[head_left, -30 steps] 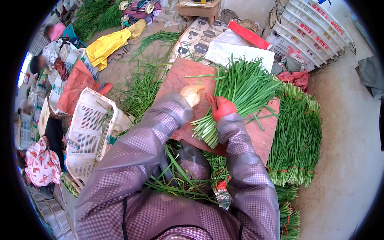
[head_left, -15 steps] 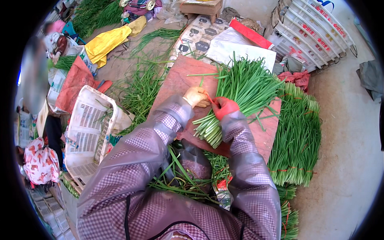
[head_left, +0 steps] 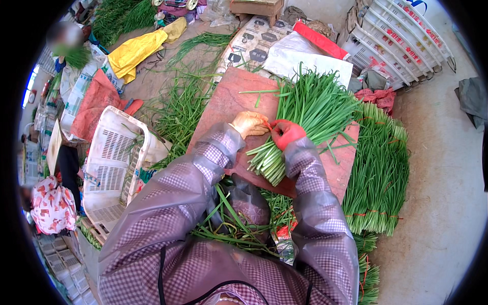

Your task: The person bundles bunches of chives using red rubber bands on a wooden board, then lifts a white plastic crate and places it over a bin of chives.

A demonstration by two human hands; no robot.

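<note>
A bunch of garlic chives (head_left: pixel 315 104) lies slantwise on the reddish board (head_left: pixel 206 129), its pale cut ends toward me. My left hand (head_left: pixel 249 124), in a cream glove, is closed in a pinch beside the bunch. Thin red tie (head_left: pixel 268 125) runs from its fingertips to my right hand (head_left: pixel 287 135). The right, in a red glove, rests against the stems near the cut ends, fingers closed on the tie. How the tie passes round the underside of the bunch is hidden.
Tied chive bundles (head_left: pixel 378 173) are stacked right of the board. Loose chives (head_left: pixel 178 112) litter the floor to the left, near a white plastic basket (head_left: pixel 109 168). Stacked white crates (head_left: pixel 396 43) lean at the back right. People work at the far left, one holding greens (head_left: pixel 77 57).
Both hands stay almost in place at the bunch, the red tie still between them. At the far left, a co-worker has shifted and greens are now lifted in front of them.
</note>
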